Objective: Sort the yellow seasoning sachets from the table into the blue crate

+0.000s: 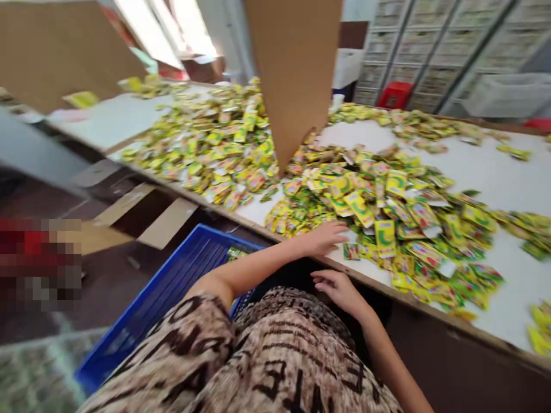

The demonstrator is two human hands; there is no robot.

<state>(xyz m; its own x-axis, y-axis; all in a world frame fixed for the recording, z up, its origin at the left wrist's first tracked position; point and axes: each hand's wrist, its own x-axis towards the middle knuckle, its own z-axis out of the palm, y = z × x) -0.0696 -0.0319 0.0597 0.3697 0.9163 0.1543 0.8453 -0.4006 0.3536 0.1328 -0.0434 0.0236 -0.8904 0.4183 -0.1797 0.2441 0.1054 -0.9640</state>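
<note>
My left hand (326,238) reaches over the table's front edge with its fingers apart and nothing seen in them. Just beyond its fingertips is a small green and red sachet (351,251), lying flat on the white tabletop. A heap of yellow and green sachets (385,238) spreads behind and to the right of that hand. Closer to my body, my right hand (338,289) hovers by the table edge, below the left one. Its fingers are loosely bent and slightly apart, and no object shows in them.
A blue plastic crate (150,287) stands at my left, with a few sachets inside. An upright cardboard sheet (297,74) rises between two sachet heaps on the white table (486,178). An open cardboard box (138,221) lies below the table. Behind are a red stool (395,94) and racks.
</note>
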